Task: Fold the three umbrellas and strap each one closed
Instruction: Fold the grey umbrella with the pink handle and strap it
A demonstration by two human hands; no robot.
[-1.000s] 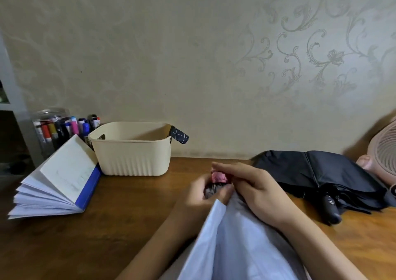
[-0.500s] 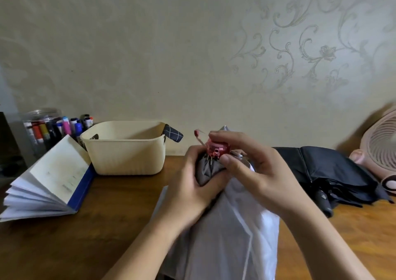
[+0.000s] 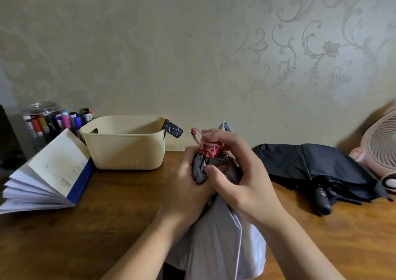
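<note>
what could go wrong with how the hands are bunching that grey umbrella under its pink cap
The left hand and right hand grip the grey umbrella under the pink cap, crumpling the cloth; uneven folds may leave it too bulky to strap. The lower cloth hangs loose and could slip open. The unstrapped black umbrella lies beside the right forearm and might get knocked.

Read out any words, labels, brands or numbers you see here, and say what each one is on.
No text here can be read.
Open book: faint print on its page, too blurred.
Black umbrella handle: small pale mark, too small.
Markers: labels too small.
Grey umbrella: no print in view.
</note>
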